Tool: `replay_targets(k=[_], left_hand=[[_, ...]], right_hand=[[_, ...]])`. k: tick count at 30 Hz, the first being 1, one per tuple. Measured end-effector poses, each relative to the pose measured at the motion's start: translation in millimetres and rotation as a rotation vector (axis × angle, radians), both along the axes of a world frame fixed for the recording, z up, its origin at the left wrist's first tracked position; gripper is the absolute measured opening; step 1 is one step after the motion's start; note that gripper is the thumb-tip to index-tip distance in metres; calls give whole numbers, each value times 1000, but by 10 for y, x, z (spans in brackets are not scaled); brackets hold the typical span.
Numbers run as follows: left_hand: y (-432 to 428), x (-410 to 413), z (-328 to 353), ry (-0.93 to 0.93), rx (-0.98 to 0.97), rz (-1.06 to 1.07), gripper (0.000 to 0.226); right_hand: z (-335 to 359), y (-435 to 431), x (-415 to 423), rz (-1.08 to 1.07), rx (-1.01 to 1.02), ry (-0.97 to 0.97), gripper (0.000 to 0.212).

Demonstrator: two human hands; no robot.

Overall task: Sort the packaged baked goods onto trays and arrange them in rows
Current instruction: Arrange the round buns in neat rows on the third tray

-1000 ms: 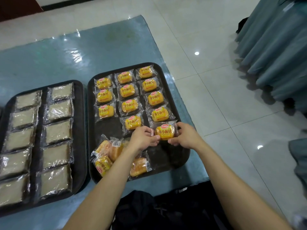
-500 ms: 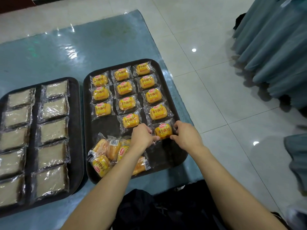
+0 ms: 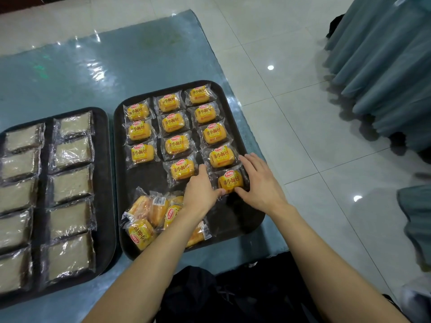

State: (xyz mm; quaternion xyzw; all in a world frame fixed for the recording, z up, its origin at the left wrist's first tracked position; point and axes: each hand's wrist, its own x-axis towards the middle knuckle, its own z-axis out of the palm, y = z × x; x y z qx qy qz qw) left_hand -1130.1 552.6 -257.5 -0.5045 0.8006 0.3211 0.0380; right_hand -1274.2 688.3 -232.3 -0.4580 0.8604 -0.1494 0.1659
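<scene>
On the tray (image 3: 235, 220) atop the teal table (image 3: 116, 66), a bun packet (image 3: 231, 181) is being squared at a row's near end, pinched by the left hand (image 3: 200, 194), pressed by the flat right hand (image 3: 258, 183); the loose pile (image 3: 149, 213) is judged next.

From my feed, the floor (image 3: 291, 117) is pale glossy tile with ceiling-light glints (image 3: 270, 67) on it. The table (image 3: 70, 73) has a teal cover under shiny clear plastic. A pleated grey-blue table skirt (image 3: 384, 66) hangs at right.
</scene>
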Motion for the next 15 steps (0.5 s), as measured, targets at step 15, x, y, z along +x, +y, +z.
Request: replay_targets(k=[15], left_hand=[[19, 92, 365, -51, -102, -171, 72]], right_hand=[[118, -39, 48, -6, -64, -19, 75]])
